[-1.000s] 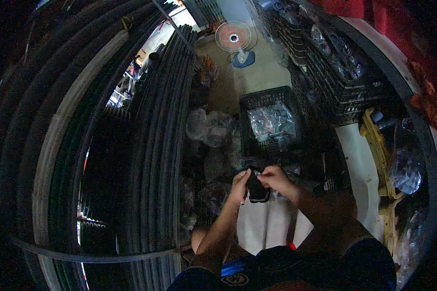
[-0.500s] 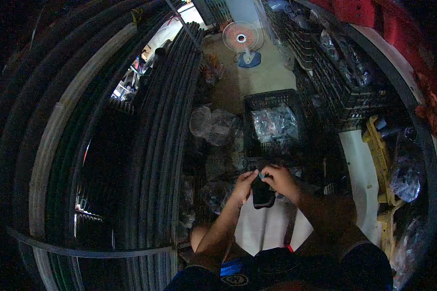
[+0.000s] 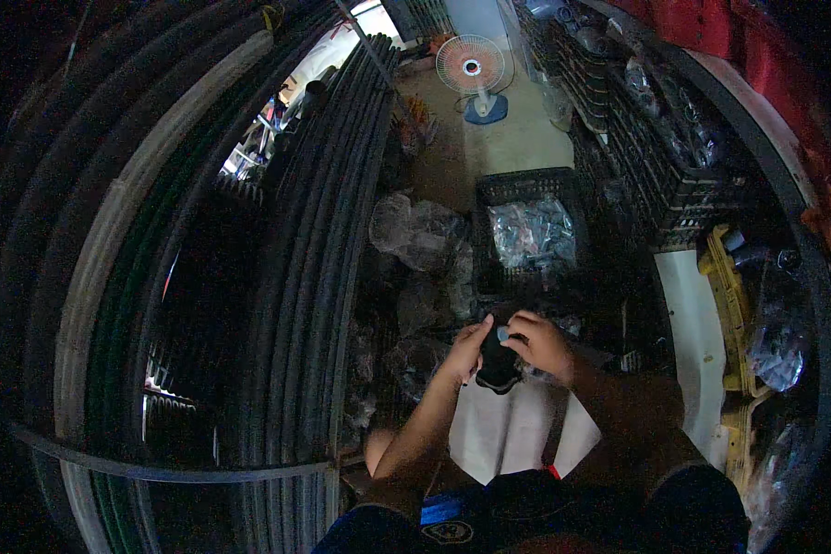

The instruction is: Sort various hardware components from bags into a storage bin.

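1. From my remote view, the left hand [image 3: 468,353] grips the dark object [image 3: 499,371] along its side, over the person's lap.
2. The right hand [image 3: 542,345] pinches a small pale piece [image 3: 503,334] at the object's upper end — touching or apart, I cannot tell.
3. Both are in hand, neither laid down; I judge the handling unfinished — what remains is unclear.

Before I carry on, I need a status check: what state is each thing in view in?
Left hand: grip closed on the black item
Right hand: pinching the small pale piece
Black item: held up in front of the person
Small pale piece: between fingertips, at the black item
Black crate: open-topped, holding clear packets
Fan: upright; spinning or not, cannot tell
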Available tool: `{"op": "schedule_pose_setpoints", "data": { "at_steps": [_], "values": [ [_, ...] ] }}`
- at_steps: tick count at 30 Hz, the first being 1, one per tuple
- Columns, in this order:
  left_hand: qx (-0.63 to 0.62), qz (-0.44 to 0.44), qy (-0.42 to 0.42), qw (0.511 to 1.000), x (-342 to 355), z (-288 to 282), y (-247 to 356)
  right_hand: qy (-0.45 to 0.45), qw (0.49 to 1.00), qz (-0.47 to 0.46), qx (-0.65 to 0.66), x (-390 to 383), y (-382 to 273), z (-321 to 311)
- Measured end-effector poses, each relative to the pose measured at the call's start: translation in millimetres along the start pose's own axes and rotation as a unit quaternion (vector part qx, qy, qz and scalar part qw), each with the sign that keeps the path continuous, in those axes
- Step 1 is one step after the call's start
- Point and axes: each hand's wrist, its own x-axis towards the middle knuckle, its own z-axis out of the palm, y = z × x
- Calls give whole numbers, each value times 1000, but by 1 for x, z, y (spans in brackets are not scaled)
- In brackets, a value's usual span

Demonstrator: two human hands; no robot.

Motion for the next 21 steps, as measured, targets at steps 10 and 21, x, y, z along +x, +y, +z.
{"op": "schedule_pose_setpoints", "data": {
  "at_steps": [10,21],
  "values": [
    [-50,-5,-71,996,-15,11,20,97,792,385,465,0,29,4],
    [-179,95,45,978,-6,22,7,118,792,388,457,12,3,-19]
  ]
}}
